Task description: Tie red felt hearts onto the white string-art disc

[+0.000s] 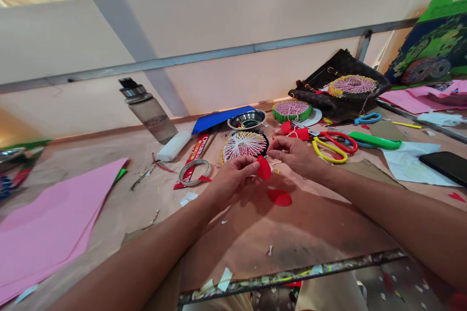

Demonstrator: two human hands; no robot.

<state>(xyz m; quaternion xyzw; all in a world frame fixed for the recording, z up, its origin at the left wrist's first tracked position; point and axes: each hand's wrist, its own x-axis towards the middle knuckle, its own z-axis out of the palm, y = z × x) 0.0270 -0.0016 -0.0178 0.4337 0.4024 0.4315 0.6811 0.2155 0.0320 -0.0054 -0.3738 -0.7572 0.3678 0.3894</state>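
Observation:
My left hand (237, 177) pinches a rounded red paper piece (263, 169) between thumb and fingers, a little above the table. Close to its right, my right hand (292, 153) has thumb and forefinger pressed together beside the red piece; a small white bit shows near the fingertips, too small to name. Below the hands, a second red paper piece (280, 198) lies flat on the table. Just behind them sits a round black-edged piece wound with white and red thread (245, 146), partly hidden by my left hand.
Scissors with red and yellow handles (330, 148) lie right of my hands, near a green-handled tool (381, 141) and a phone (447, 166). Leftward are a tape roll (181, 175), a bottle (153, 116) and pink sheets (54, 223). A metal bowl (237, 120) stands behind.

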